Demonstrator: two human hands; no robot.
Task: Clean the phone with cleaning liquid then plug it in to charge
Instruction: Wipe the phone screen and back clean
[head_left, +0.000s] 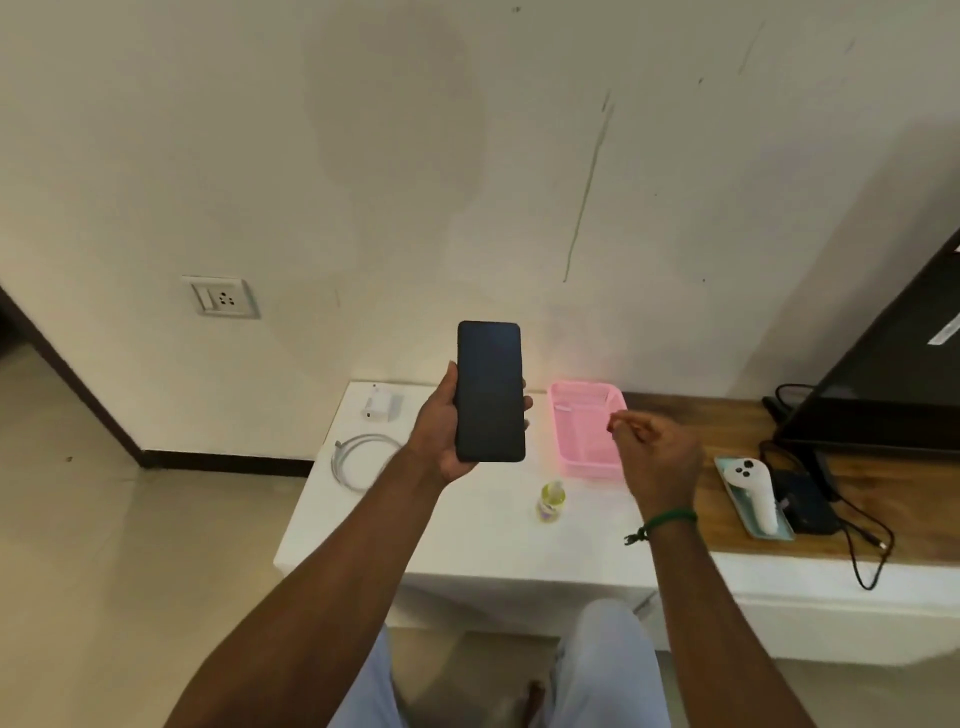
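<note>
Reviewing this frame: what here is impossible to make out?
Head view only.
right hand: whether it pinches anything; curled fingers hide it, blurred.
pink basket: contents, washed out and partly behind that hand.
bottle: label too small.
phone: back and charging port face away, in the left hand.

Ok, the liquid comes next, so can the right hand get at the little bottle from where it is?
Probably yes. The bottle stands alone on the white table near the right hand, with nothing between them. The left hand holds the phone clear of that path.
</note>
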